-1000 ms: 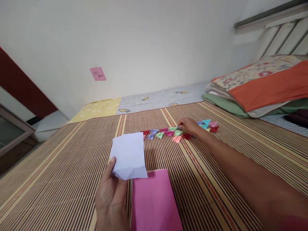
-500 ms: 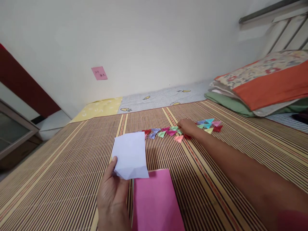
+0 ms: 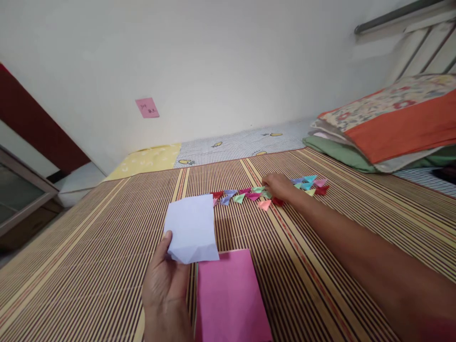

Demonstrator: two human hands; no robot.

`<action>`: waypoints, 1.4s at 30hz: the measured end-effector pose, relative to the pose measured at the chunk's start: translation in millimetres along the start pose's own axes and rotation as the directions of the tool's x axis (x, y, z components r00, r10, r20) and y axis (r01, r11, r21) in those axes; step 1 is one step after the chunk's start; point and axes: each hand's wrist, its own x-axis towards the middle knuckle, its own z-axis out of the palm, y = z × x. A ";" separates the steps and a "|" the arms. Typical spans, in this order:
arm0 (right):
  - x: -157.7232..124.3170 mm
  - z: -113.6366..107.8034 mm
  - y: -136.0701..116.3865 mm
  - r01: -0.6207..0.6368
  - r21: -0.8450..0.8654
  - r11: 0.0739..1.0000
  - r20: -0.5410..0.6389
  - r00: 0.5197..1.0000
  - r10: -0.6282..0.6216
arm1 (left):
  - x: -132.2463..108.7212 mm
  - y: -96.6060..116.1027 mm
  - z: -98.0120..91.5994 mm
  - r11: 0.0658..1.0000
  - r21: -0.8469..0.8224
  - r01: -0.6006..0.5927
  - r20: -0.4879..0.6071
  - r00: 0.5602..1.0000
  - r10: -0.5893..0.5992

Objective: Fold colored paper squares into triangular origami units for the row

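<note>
My left hand (image 3: 166, 280) pinches a pale lavender sheet of paper (image 3: 191, 227) by its lower left edge, thumb on top. The sheet is held up, its bottom strip creased. Beneath its lower right corner lies a bright pink stack of paper (image 3: 231, 297) on the mat. My right hand (image 3: 279, 186) is stretched forward among small folded paper pieces (image 3: 239, 198) in many colours. Its fingers are curled down together, and the fingertips are partly hidden, so what they grip cannot be made out. Close by it sits a salmon folded piece (image 3: 264, 205).
A striped bamboo mat (image 3: 96, 251) covers the bed surface. Behind it, a patterned sheet (image 3: 228, 142) meets the white wall, where a pink note (image 3: 147, 108) is stuck. Pillows and folded bedding (image 3: 392, 126) are piled at the right. A glass-fronted cabinet (image 3: 21, 190) stands left.
My left hand and the lavender sheet have shifted very slightly left. My right hand stays at the folded pieces, nearly still.
</note>
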 end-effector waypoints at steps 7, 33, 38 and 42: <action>-44.2 0.8 -70.5 0.118 0.661 0.741 -0.107 0.992 -0.062 | -10.0 -15.8 9.0 0.976 0.202 -0.086 0.018 0.996 0.084; -154.5 32.7 -136.2 0.037 0.997 -0.063 -0.024 0.981 0.193 | -18.3 -18.6 2.0 0.813 0.566 -0.135 0.391 0.913 -0.121; -164.0 28.9 -122.0 -0.058 0.998 0.025 0.056 0.995 0.087 | -23.8 -5.0 -0.3 0.789 0.608 -0.091 0.430 0.873 -0.231; -167.5 26.1 -113.6 -0.077 0.994 0.080 0.072 0.995 0.062 | -27.0 -7.6 -0.9 0.766 0.641 -0.056 0.469 0.819 -0.332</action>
